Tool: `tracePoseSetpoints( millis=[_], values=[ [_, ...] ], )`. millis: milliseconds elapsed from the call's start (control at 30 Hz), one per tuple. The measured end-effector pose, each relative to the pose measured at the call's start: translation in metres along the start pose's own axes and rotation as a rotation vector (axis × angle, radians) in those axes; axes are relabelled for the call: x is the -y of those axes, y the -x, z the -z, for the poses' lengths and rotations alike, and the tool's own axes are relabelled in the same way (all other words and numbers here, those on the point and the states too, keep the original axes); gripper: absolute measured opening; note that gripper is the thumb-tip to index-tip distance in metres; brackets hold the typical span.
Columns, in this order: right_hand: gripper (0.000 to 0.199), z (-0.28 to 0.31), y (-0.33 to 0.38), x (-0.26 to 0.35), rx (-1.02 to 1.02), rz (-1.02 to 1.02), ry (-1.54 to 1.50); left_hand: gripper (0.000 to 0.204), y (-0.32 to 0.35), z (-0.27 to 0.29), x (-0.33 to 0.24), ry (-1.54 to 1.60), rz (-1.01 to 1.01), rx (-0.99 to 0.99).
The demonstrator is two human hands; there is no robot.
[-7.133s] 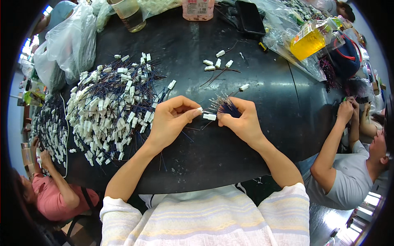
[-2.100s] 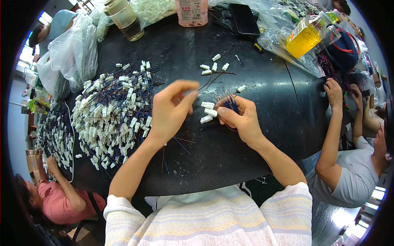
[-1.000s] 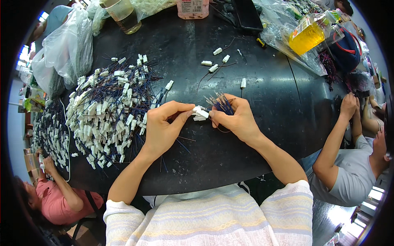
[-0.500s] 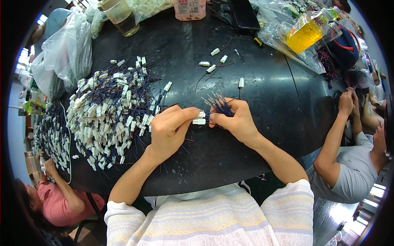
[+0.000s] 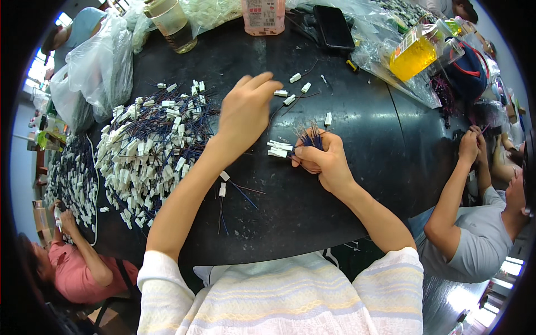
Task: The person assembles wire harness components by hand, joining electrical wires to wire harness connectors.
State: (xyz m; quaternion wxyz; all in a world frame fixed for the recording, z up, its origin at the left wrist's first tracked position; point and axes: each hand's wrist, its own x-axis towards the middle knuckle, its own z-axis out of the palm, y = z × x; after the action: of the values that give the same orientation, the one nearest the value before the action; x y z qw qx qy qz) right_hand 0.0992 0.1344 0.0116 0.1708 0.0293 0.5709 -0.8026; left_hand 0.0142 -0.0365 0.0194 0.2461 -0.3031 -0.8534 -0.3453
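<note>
My right hand [image 5: 325, 159] is closed around a bundle of dark blue wires [image 5: 312, 139]. Bare metal tips stick up from the bundle, and several white plastic connectors [image 5: 278, 148] point out on its left side. Farther up the table, my left hand [image 5: 247, 109] reaches out with its fingers apart and somewhat blurred; its thumb is mostly hidden. Just right of its fingertips lies a loose white connector [image 5: 281, 94], with another wired connector [image 5: 289, 100] close by. To its left spreads a big pile of wired white connectors [image 5: 148, 151].
Loose wired connectors [image 5: 223, 190] lie by my left forearm. At the back stand a clear cup [image 5: 170, 25], a pink bottle [image 5: 263, 17], a black phone [image 5: 334, 28] and a bottle of yellow liquid [image 5: 413, 58]. People work at left and right.
My left hand has left the connectors at my right hand and moved up and away toward the loose ones. My right hand still grips the bundle, almost in place.
</note>
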Motion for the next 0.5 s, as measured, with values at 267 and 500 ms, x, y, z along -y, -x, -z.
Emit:
tracePoseSetpoints(
  millis=[267,500],
  values=[
    [0.009,0.002,-0.002,0.001,-0.005,0.015,-0.073,0.012,0.011,0.005,0.001,-0.014,0.185,0.227],
    [0.006,-0.010,0.000,0.002,-0.033,0.050,0.212,0.016,0.066,0.034,-0.033,0.411,0.514,0.129]
  ],
)
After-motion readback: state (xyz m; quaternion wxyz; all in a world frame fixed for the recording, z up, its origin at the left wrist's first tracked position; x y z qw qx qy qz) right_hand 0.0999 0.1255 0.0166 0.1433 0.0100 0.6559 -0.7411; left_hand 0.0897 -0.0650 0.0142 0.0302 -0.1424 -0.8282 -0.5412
